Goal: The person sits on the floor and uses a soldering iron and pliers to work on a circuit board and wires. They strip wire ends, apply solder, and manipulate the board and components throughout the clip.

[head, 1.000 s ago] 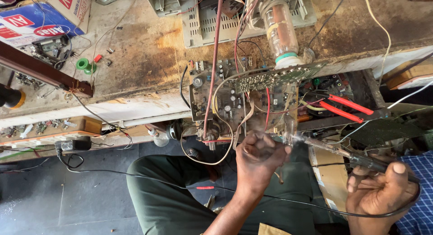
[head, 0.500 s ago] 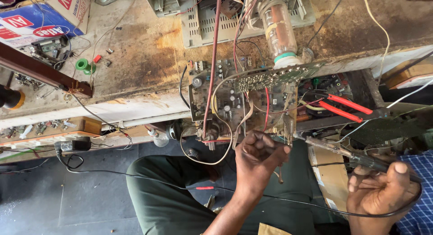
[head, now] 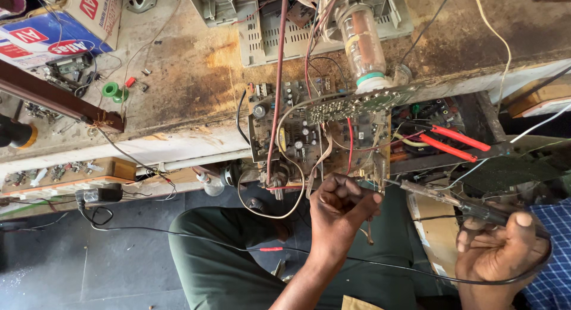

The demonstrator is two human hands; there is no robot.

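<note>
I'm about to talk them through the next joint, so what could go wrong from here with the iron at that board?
The soldering iron in the right hand has its tip close beside the left hand fingers at the circuit board edge: a burn seems possible. Loose wires hang around the joint and could be scorched. The board overhangs the bench edge, so a push might shift it.

Blue box (head: 35, 39): upper left of the frame, flat cardboard package lying on the workbench, blue with red and white label patches.
Brown carton (head: 95, 9): upper left, just right of the blue box and partly over it, plain brown cardboard with a red square mark.
Cardboard piece (head: 431, 226): lower right, tan, below the bench edge, unprinted as far as shows.
Screens: none.
</note>
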